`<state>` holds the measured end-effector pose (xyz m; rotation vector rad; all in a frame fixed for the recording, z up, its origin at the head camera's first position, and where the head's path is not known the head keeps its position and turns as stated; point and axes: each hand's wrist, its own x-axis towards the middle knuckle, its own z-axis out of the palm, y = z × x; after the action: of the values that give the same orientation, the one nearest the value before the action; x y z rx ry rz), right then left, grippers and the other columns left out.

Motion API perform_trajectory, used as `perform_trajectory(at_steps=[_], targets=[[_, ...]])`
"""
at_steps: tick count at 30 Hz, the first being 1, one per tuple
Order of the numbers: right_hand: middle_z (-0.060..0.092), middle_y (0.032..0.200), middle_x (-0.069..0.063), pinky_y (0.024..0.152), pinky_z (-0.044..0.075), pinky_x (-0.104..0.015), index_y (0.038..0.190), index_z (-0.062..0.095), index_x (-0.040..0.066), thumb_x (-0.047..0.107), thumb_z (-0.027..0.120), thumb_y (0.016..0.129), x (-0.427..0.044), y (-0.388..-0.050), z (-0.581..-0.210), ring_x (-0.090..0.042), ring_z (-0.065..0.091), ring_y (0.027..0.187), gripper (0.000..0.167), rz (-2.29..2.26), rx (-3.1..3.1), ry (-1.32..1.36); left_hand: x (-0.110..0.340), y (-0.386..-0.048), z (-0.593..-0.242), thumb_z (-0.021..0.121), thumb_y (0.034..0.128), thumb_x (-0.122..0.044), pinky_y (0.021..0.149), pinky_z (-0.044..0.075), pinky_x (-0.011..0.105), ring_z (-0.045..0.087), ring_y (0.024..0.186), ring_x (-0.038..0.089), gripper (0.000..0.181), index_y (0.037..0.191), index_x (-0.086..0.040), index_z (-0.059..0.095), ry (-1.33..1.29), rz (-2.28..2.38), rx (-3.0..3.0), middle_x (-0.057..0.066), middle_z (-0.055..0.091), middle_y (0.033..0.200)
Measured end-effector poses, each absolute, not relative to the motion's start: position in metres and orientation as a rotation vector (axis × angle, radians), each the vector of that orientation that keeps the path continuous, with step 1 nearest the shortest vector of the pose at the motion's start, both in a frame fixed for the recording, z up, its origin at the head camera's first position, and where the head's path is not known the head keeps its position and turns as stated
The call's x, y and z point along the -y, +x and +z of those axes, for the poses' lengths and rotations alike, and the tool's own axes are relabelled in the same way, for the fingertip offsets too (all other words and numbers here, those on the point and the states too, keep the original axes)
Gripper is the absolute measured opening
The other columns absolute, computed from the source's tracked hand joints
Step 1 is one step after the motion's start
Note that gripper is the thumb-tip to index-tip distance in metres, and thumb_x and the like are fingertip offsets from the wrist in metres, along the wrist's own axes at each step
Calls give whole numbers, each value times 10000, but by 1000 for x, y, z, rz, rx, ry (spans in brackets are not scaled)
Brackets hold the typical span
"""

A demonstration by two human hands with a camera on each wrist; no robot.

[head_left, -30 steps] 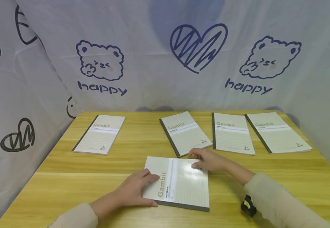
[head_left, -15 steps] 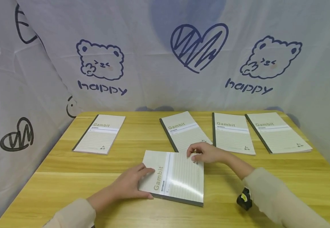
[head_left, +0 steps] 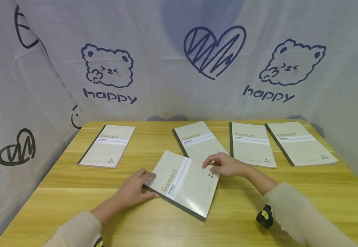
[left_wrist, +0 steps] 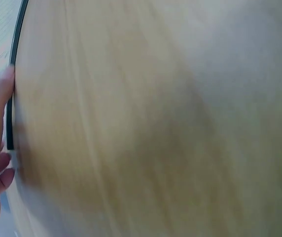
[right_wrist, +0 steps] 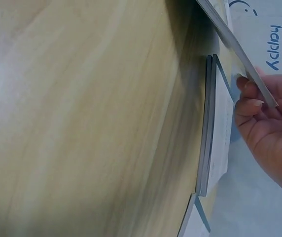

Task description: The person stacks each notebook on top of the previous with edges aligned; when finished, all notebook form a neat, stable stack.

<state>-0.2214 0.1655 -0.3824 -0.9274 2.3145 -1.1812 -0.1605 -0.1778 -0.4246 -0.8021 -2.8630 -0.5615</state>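
Observation:
A cream Gambit notebook [head_left: 182, 185] with a dark spine is held tilted over the near middle of the table, its spine toward me. My left hand [head_left: 132, 192] grips its left end; in the left wrist view the thumb [left_wrist: 3, 89] lies against the dark spine. At the far right corner my right hand [head_left: 228, 165] pinches the notebook. From the right wrist, that notebook [right_wrist: 237, 47] appears edge-on and raised off the tabletop. Its far edge overlaps a similar notebook [head_left: 197, 140] lying behind it.
Two more Gambit notebooks [head_left: 253, 145] [head_left: 300, 144] lie at the back right, and another notebook [head_left: 107, 147] at the back left. In the right wrist view some notebooks [right_wrist: 220, 133] look stacked. Printed cloth [head_left: 160, 85] hangs behind the wooden table [head_left: 73, 202].
The held notebook has moved away from me and to the left, turned clockwise and lifted. My left hand has gone with it, leftward and forward; the right hand has shifted slightly.

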Motion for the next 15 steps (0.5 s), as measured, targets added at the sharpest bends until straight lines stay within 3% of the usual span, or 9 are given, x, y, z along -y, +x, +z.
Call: perform_trajectory(at_steps=[4,8,15], targets=[[603,960,-204,455,331,-182,1076,603,-65,-27,493,876,-165,-219,-384,-1,359,495,231,-1248,-2354,-864,173,-159,-430,766,734,-329,556,367,163,401,662,54,505,1118,-33,626,-670,-625,2807,11,522,877],[581,947,-212,434,330,-189,1099,588,-72,-29,482,882,-163,-218,-385,-6,361,475,246,-1335,-2369,-780,162,-156,-434,755,739,-182,559,389,180,408,654,62,399,1075,-4,635,-612,-773,2739,12,514,805],[509,1139,-249,471,383,-210,1109,574,-90,-25,467,872,-155,-215,-386,-29,395,492,268,-1529,-2339,-573,138,-152,-432,733,758,-72,578,412,176,451,648,74,377,1102,26,617,-497,-1106,2710,28,545,789]])
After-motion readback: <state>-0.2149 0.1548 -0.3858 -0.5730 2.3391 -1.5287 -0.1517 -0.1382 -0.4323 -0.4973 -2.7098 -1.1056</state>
